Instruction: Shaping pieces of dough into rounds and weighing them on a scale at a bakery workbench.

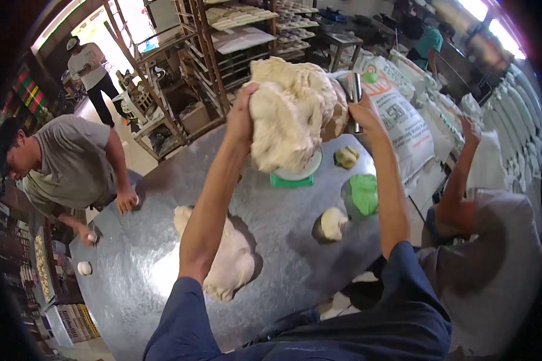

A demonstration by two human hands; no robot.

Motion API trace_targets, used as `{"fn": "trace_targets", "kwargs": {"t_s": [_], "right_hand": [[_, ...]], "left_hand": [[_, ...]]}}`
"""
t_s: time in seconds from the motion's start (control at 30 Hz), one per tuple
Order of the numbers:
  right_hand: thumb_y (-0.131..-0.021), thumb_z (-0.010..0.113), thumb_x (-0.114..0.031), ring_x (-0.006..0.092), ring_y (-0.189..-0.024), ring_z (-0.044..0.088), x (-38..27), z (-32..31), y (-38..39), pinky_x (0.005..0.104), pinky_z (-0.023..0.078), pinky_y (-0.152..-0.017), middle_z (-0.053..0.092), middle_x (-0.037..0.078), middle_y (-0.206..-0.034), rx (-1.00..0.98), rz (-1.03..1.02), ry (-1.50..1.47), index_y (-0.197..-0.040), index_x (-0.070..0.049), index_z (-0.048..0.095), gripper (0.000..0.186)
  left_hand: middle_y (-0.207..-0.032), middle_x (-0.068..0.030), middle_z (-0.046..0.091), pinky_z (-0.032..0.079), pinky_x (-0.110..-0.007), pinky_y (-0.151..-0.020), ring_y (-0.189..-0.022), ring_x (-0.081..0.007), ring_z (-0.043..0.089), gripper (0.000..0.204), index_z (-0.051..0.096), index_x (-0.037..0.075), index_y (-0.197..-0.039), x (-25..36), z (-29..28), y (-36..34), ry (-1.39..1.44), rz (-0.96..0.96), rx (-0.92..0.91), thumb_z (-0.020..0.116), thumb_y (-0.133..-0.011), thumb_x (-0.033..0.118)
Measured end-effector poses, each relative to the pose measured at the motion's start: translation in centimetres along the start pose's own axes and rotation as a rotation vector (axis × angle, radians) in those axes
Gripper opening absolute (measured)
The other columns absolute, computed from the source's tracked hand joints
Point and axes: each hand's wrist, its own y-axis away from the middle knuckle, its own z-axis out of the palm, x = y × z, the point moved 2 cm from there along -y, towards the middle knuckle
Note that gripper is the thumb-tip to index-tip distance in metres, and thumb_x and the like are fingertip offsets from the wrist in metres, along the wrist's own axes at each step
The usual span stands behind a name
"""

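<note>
Above the metal surface [283,265], both hands grip a big dough mass [292,114], left hand [242,117] clutching its side, right hand [362,111] also pinching a metal scraper [356,96]. Directly beneath the dough sits the green scale [292,178]; the soft mass sags, so it could likely tear or slump past the scale.

The table [283,265] is showing a dull grey sheet-metal top, faintly mottled and catching soft glare; the big dough mass [292,111] is looking pale, matt and ragged, its surface torn and lumpy; the scraper [356,96] is gleaming like polished steel; the scale [292,178] is looking like green plastic; the sacks [403,114] are appearing as woven white cloth; the racks [208,66] are looking like rough brown wood.
</note>
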Motion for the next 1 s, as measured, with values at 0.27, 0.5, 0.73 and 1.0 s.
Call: {"fn": "trace_targets", "kwargs": {"t_s": [0.27,0.5,0.73,1.0], "right_hand": [[-0.075,0.061,-0.015,0.0391,-0.095,0.063,11.3,-0.5,-6.4,0.0440,0.047,-0.085,0.063,0.026,-0.104,0.126,0.087,0.536,-0.126,0.004,0.043,0.057],[-0.080,0.066,-0.009,0.0278,-0.107,0.057,9.0,0.1,4.8,0.0341,0.042,-0.093,0.058,0.018,-0.117,0.173,-0.098,0.213,-0.126,0.004,0.043,0.053],[-0.083,0.063,0.000,0.0189,-0.103,0.056,9.8,1.7,13.0,0.0311,0.043,-0.093,0.056,0.009,-0.120,0.527,0.306,-0.419,-0.130,0.000,0.041,0.051],[-0.086,0.060,-0.004,0.0231,-0.104,0.057,11.1,2.7,29.0,0.0391,0.053,-0.081,0.054,0.011,-0.113,0.716,0.653,-0.723,-0.115,-0.003,0.044,0.033]], "left_hand": [[-0.097,-0.0152,0.063,0.051,-0.035,-0.073,-0.085,-0.0226,0.062,0.061,0.045,0.000,-0.116,-8.2,-4.4,-10.5,-0.514,0.066,0.264,0.060,-0.087,0.053],[-0.098,-0.0245,0.063,0.047,-0.041,-0.082,-0.085,-0.0355,0.062,0.064,0.041,0.001,-0.115,-6.7,-8.4,-8.5,-0.951,0.073,0.138,0.050,-0.091,0.059],[-0.103,-0.0240,0.063,0.040,-0.044,-0.096,-0.109,-0.0397,0.052,0.063,0.056,0.003,-0.116,-6.2,-7.8,-5.5,-1.070,0.255,0.176,0.050,-0.089,0.060],[-0.128,-0.0272,0.048,0.037,-0.036,-0.101,-0.112,-0.0340,0.051,0.065,0.041,0.003,-0.137,-5.9,-5.5,3.3,-1.096,0.337,0.091,0.054,-0.090,0.047]]}}
